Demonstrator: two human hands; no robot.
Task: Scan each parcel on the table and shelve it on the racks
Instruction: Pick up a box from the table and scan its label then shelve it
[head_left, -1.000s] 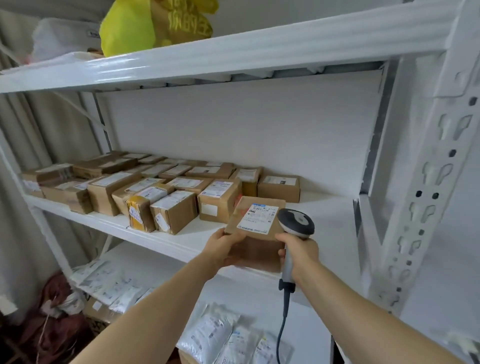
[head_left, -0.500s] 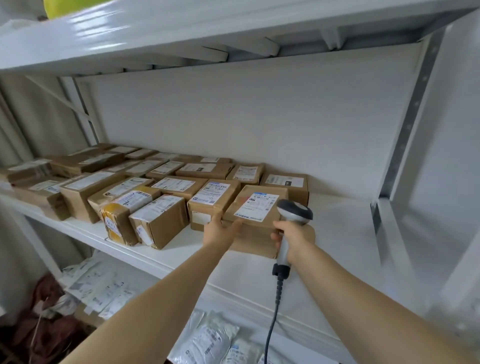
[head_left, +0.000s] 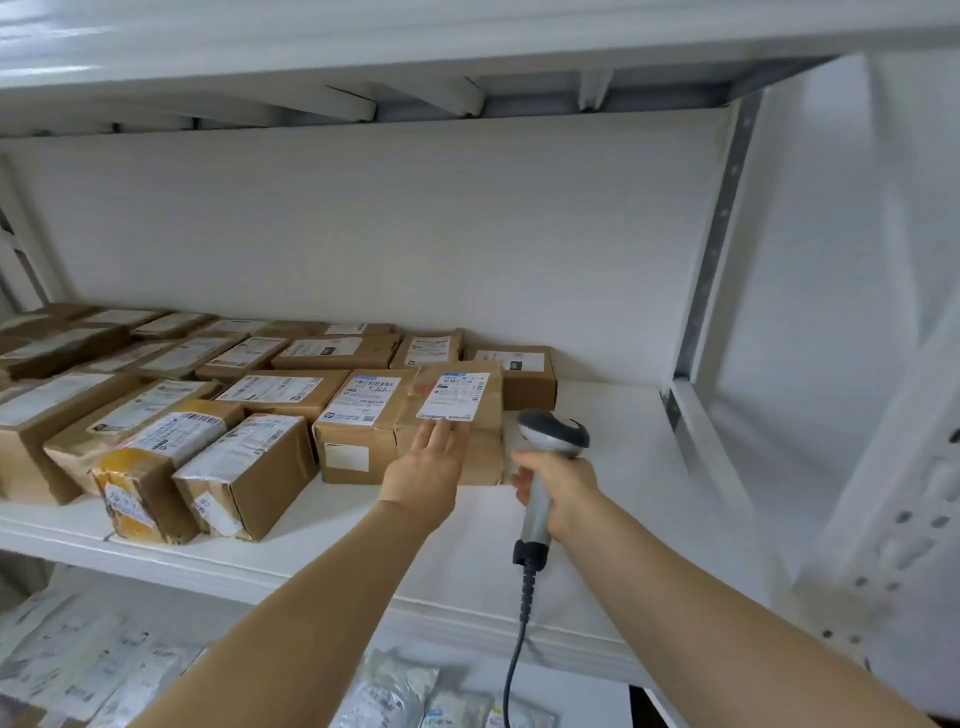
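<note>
Ahead, left fingers (head_left: 439, 439) touching parcel (head_left: 459, 397), scanner (head_left: 554, 434) gripped

The left hand (head_left: 428, 470) covers part of the near face of the parcel (head_left: 467, 441). The print on its label (head_left: 453, 395) is too small to read. The right hand (head_left: 563, 486) hides the middle of the scanner (head_left: 553, 436) grip, and the cable (head_left: 519, 639) runs out of the near edge. Boxes (head_left: 31, 410) at far left are cut by the left edge. Bags (head_left: 395, 691) on the lower shelf (head_left: 587, 691) are blurred and cut off at the near edge. The upright (head_left: 904, 493) at right is smeared by blur.
</note>
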